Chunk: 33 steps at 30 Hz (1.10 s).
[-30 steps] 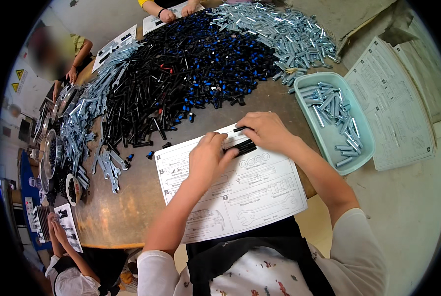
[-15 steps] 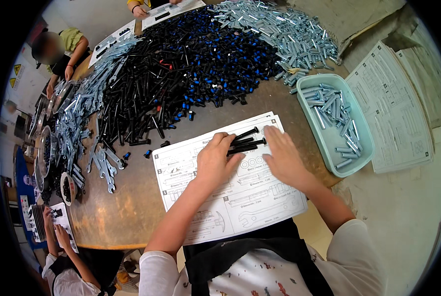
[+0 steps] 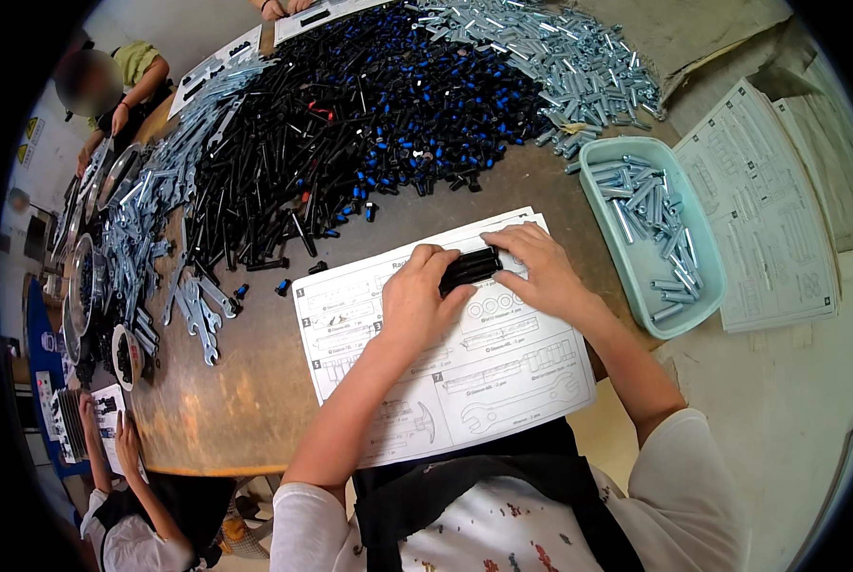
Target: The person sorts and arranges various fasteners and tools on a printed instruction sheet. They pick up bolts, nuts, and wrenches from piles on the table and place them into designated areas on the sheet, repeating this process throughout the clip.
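Several long black bolts (image 3: 469,268) lie side by side in a bundle above a printed parts sheet (image 3: 517,381). My left hand (image 3: 417,297) is closed around the left end of the bundle, thumb below and fingers above. At the other end my right hand (image 3: 545,272) pinches the bolts between thumb and fingertips. Part of each bolt is hidden by my fingers. The sheet shows line drawings in numbered boxes and overhangs the table's front edge.
Beyond the sheet, black bolts (image 3: 264,181), blue-tipped screws (image 3: 445,124) and silver sleeves (image 3: 579,67) are heaped on the brown table (image 3: 226,410). Wrenches (image 3: 200,310) lie left. A pale green tub (image 3: 703,305) of sleeves and stacked sheets (image 3: 765,210) stand right. Other people work at left and far side.
My right hand has come in from its flat, spread pose and closed on the bolts' right ends. The bolts, spread unevenly before, are now gathered tightly together.
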{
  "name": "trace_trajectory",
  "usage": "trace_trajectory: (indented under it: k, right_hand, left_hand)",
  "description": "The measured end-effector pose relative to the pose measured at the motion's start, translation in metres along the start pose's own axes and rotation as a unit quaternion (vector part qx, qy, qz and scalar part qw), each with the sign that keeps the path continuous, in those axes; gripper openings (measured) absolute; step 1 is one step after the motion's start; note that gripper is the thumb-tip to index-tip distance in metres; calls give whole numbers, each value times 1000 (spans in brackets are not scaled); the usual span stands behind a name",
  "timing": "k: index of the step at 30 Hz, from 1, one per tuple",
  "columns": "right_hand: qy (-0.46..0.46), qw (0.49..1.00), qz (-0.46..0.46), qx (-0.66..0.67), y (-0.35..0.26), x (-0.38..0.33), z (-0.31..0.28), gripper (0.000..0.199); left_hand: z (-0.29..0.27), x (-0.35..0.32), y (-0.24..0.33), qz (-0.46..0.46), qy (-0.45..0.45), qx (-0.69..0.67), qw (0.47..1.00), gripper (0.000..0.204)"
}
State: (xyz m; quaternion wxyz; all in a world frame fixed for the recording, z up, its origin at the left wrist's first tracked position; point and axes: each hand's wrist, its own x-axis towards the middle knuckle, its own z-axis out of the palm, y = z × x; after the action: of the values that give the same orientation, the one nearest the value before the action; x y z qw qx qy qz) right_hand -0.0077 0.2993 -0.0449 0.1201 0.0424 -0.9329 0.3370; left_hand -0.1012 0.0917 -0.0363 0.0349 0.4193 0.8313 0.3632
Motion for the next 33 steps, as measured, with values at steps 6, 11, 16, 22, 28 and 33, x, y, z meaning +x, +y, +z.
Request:
trace_trajectory:
  k: [6, 11, 16, 22, 28, 33]
  right_hand:
    - [28, 999, 2, 23, 5, 3, 5, 55]
    - [36, 999, -12, 6, 1, 1, 8, 49]
    - [38, 999, -16, 1, -3, 2, 7, 54]
    - [64, 991, 76, 91, -19, 8, 2, 48]
    - [13, 992, 73, 102, -47, 70, 20, 30]
    - [20, 994, -31, -101, -56, 141, 85, 25]
  left_hand:
    - [-4, -3, -9, -47, -31, -63, 996, 45]
    - [1, -6, -16, -14, 1, -51, 999, 38]
    - [-3, -9, -13, -13, -3, -26, 1000, 38]
    - [-41, -22, -34, -45, 14, -123, 991, 42]
    - [-126, -56, -110, -157, 161, 131, 966, 27]
    - [-135, -71, -136, -198, 96, 196, 956, 25]
